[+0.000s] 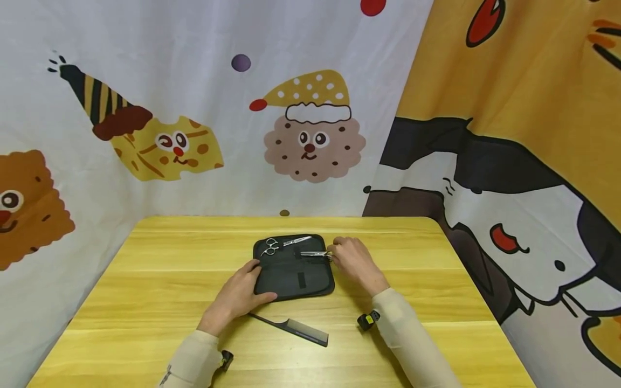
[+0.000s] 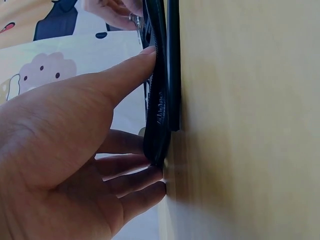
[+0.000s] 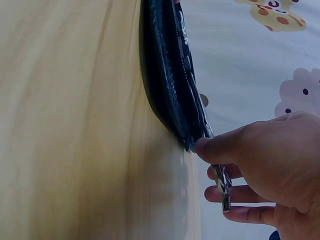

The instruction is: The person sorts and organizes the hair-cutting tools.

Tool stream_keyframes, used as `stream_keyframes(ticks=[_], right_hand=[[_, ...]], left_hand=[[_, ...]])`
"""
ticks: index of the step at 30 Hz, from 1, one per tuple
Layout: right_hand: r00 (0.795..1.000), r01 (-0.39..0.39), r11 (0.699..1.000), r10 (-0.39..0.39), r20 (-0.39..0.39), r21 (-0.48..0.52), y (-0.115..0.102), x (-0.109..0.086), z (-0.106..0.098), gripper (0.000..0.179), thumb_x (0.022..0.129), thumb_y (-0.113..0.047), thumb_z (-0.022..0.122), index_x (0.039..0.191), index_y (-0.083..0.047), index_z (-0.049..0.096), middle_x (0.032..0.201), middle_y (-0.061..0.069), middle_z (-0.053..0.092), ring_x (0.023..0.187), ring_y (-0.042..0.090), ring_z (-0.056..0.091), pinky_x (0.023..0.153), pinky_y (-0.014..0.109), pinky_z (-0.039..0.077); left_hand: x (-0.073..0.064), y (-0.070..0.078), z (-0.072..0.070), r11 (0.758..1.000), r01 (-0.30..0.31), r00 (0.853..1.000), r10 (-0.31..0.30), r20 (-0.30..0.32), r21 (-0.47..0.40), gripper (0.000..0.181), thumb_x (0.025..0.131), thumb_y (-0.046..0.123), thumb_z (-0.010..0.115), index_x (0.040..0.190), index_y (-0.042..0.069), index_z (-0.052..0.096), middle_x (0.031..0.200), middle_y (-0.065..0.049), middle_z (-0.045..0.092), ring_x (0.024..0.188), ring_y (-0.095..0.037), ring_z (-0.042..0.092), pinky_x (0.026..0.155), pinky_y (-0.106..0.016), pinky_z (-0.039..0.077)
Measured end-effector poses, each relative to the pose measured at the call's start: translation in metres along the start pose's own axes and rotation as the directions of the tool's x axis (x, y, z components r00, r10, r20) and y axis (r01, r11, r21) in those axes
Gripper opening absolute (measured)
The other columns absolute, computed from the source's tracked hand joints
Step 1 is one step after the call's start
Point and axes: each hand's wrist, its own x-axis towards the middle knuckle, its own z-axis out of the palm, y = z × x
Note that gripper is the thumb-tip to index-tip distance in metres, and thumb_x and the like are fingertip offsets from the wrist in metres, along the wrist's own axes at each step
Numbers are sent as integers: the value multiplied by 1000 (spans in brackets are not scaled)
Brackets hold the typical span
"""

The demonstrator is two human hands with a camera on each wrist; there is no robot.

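A black zip case (image 1: 281, 277) lies on the table with its dark inner face up. My left hand (image 1: 237, 293) holds the case at its near left corner, thumb along the near edge and fingers at the left side. At the right edge, my right hand (image 1: 354, 261) pinches a silver pair of scissors (image 1: 312, 253) by the handle end; the blades point left over the case. The handle (image 3: 222, 187) shows past the thumb in the right wrist view. Another pair of scissors (image 1: 271, 247) rests along the case's far side, finger rings to the left.
A dark tail comb (image 1: 305, 331) lies on the wooden table (image 1: 184, 258) in front of the case, its thin tail pointing toward my left hand. Behind the table hangs a printed cloth (image 1: 204, 54) with cartoon figures.
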Motion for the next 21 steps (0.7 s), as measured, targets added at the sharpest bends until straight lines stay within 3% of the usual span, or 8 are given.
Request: stream_keyframes(ticks=[11,21], right_hand=[[999,17,1000,-16,40,-21,-4,15,7,11,99,-7,87,109,-10,87,114,14,81,94,38,77,84,54,66],[997,28,999,-29,72,19,-8,20,9,12,103,-3,80,112,-8,87,111,13,78,96,32,75,89,46,67]], left_hand=[[2,0,0,1000,-8,1000,8,-10,5,94,96,48,91,155,-17,57,172,-33,49,153,-53,57,125,-62,53],[0,0,-2,1000,-10,1000,10,-7,13,95,95,50,91,155,-16,58,171,-32,50,152,-54,58,125,-62,53]])
